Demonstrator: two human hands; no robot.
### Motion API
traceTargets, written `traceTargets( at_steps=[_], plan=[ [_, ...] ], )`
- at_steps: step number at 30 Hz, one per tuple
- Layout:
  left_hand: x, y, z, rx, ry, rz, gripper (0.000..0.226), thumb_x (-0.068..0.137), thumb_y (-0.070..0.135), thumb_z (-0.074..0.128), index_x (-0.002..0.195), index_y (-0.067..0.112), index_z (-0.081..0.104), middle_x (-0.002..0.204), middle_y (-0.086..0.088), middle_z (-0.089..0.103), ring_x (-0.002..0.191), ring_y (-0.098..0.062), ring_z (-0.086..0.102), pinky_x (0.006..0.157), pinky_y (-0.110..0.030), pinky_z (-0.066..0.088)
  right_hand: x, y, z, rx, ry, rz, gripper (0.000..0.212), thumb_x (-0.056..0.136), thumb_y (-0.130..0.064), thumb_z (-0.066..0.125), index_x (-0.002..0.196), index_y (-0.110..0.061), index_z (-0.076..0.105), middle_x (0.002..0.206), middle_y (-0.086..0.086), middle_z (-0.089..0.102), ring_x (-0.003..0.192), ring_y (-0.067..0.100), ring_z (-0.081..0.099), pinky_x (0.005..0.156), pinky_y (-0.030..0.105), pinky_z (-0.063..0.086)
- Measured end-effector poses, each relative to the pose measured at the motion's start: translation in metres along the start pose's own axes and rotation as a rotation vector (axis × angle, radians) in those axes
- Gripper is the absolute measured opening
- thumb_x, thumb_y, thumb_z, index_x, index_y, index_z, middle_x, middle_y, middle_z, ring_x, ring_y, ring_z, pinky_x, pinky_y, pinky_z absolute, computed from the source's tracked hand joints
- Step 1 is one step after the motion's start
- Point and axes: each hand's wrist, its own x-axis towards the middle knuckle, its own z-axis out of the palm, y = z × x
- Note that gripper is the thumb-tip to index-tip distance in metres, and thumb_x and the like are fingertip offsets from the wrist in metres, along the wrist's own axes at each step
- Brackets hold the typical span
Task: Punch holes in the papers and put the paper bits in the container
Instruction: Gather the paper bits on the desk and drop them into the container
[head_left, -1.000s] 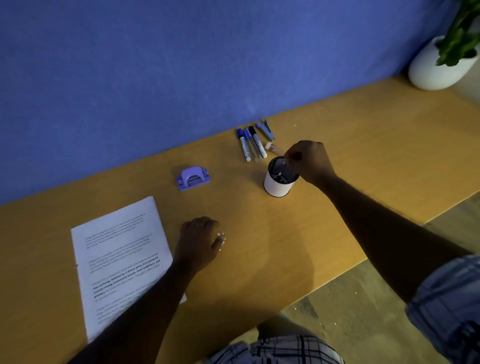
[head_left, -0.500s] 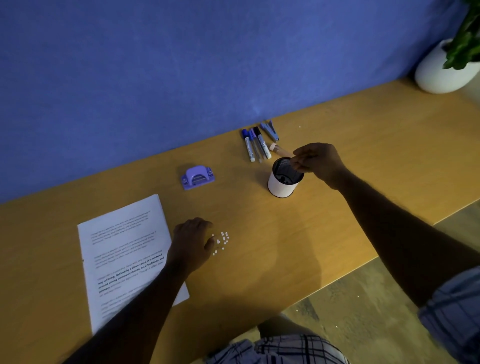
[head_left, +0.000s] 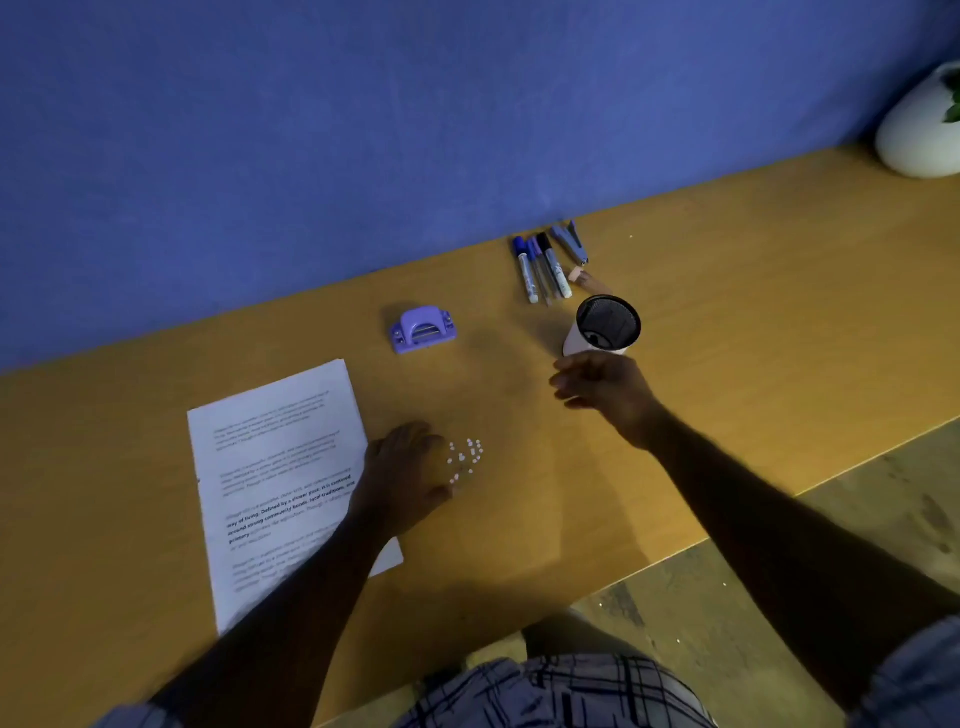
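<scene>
A stack of printed white papers (head_left: 275, 467) lies on the wooden desk at the left. My left hand (head_left: 402, 475) rests flat at the stack's right edge, just left of a small cluster of white paper bits (head_left: 465, 457). The white container with a black mesh inside (head_left: 605, 327) stands upright further right. My right hand (head_left: 602, 387) hovers just in front of it, fingers loosely apart, nothing visible in them. The purple hole punch (head_left: 422, 330) sits behind the papers.
Several markers (head_left: 540, 267) and a blue stapler (head_left: 570, 241) lie near the blue wall behind the container. A white plant pot (head_left: 919, 132) stands at the far right. The desk's front edge (head_left: 727, 535) runs diagonally at the lower right, floor beyond it.
My right hand has pulled back from over the container's mouth toward me and to the left. My left hand slid slightly left, uncovering the paper bits.
</scene>
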Motion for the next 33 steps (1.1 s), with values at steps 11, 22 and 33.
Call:
traceTargets(
  at_steps=[11,22,33],
  plan=[
    [0.004,-0.005,0.022,-0.053,0.134,-0.077,0.073,0.070,0.058,0.073,0.129,0.021,0.052,0.146,-0.006,0.040,0.137,-0.028,0.036,0.107,-0.051,0.029,-0.017,0.070,0.071,-0.859,-0.034,-0.291,0.047,0.079,-0.031,0.077,0.119,-0.013,0.063,0.117,0.007,0.059,0.105,0.022,0.055,0.090,0.031,0.045],
    [0.014,-0.004,0.030,-0.048,0.186,-0.111,0.063,0.073,0.065,0.065,0.123,0.028,0.055,0.144,-0.002,0.040,0.136,-0.025,0.034,0.108,-0.051,0.026,-0.012,0.108,0.101,-1.106,-0.006,-0.345,0.092,0.081,-0.073,0.044,0.150,-0.015,0.027,0.161,0.010,0.018,0.150,0.025,0.009,0.122,0.046,0.014],
    [0.019,-0.005,0.033,-0.159,0.264,-0.032,0.031,0.079,0.054,0.065,0.106,0.040,0.072,0.137,0.008,0.050,0.132,-0.020,0.036,0.103,-0.043,0.026,-0.008,0.116,0.102,-1.104,0.043,-0.504,0.047,0.094,-0.056,0.044,0.137,-0.037,0.049,0.153,0.002,0.037,0.145,0.028,0.023,0.114,0.051,0.030]
  ],
)
